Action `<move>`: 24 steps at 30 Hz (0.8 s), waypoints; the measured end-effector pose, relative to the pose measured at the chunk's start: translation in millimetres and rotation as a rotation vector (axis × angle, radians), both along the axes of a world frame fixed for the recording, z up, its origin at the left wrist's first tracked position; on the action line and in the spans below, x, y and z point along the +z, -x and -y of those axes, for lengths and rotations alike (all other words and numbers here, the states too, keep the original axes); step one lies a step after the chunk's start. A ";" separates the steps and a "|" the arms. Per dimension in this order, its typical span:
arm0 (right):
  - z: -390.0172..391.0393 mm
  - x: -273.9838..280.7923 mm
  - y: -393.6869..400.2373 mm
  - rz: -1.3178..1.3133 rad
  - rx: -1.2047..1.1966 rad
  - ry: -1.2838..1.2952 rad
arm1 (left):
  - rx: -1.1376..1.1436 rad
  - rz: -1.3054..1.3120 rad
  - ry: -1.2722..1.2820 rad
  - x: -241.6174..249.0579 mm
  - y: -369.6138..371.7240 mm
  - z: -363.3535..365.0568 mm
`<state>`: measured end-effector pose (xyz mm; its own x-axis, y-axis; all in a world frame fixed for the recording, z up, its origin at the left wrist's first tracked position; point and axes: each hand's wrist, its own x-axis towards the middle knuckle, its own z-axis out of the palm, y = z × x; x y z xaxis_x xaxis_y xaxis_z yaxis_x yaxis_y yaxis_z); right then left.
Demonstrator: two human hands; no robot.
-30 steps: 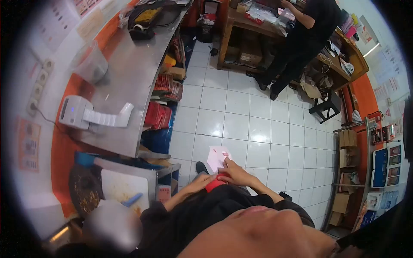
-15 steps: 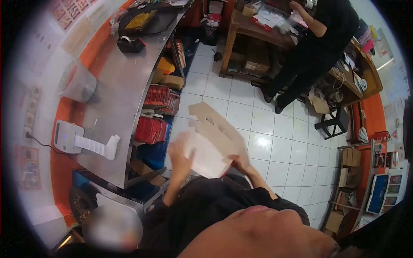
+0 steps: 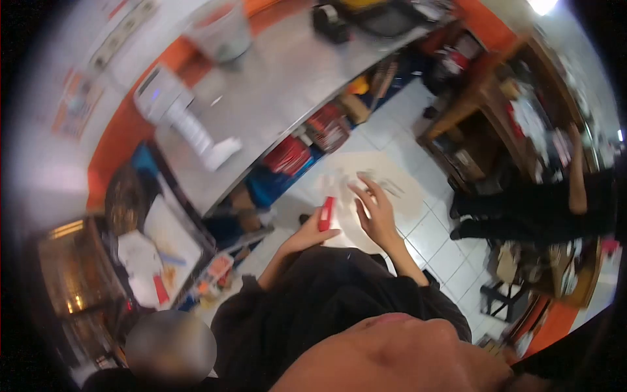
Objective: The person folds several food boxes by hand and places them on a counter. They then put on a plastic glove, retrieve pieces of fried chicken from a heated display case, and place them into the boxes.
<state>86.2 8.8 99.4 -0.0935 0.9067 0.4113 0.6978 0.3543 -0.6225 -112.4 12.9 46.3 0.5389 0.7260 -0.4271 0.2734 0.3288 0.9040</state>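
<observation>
A large pale cardboard box blank (image 3: pixel 408 186) lies over my lap, blurred by motion, with dark print on its face. At its left side a red flap (image 3: pixel 328 212) stands up. My left hand (image 3: pixel 305 235) grips the blank at this red flap, thumb on the near side. Over the middle of the blank is my right hand (image 3: pixel 377 212), its fingers spread and apart, fingertips close above the cardboard.
A steel counter (image 3: pixel 274 72) on the left bears a label printer (image 3: pixel 160 98) with a paper strip, a clear bucket (image 3: pixel 219 36) and a tape dispenser (image 3: pixel 333 23). Red folded boxes (image 3: pixel 287 155) fill the shelf below. A person in black (image 3: pixel 535 206) stands at a wooden desk (image 3: pixel 486 101).
My view has turned, so the counter and co-worker appear shifted. My right hand has come off the blank's near edge and moved over its middle; my left hand is now at the red flap.
</observation>
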 end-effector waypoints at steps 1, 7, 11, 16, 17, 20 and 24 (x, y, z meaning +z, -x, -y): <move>-15.3 -3.8 18.8 -0.045 0.071 0.094 | 0.023 -0.044 -0.282 -20.8 0.1 7.9; -70.7 -9.1 35.8 0.028 0.681 0.245 | 0.117 -0.213 -0.226 -16.7 45.7 9.4; -87.9 24.5 51.2 0.293 0.992 0.137 | 0.185 -0.077 -0.279 -37.0 61.0 5.2; -109.2 10.3 86.1 1.103 1.050 -0.525 | 0.366 -0.158 -0.168 1.4 38.9 -23.2; -118.5 14.5 88.2 0.901 0.998 -0.383 | 0.475 -0.160 -0.205 4.6 40.9 -32.6; -147.4 -4.3 97.3 0.164 0.804 -0.099 | 0.734 -0.199 -0.226 -2.4 52.1 -60.6; -153.1 24.7 127.9 -0.255 0.422 0.393 | 0.819 -0.362 -0.279 37.7 54.2 -95.9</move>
<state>-41.8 161.9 124.1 -0.4192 0.9011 0.1110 0.3605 0.2775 -0.8905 -166.6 108.8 84.0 -0.3172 0.9220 -0.2220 0.3330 0.3275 0.8843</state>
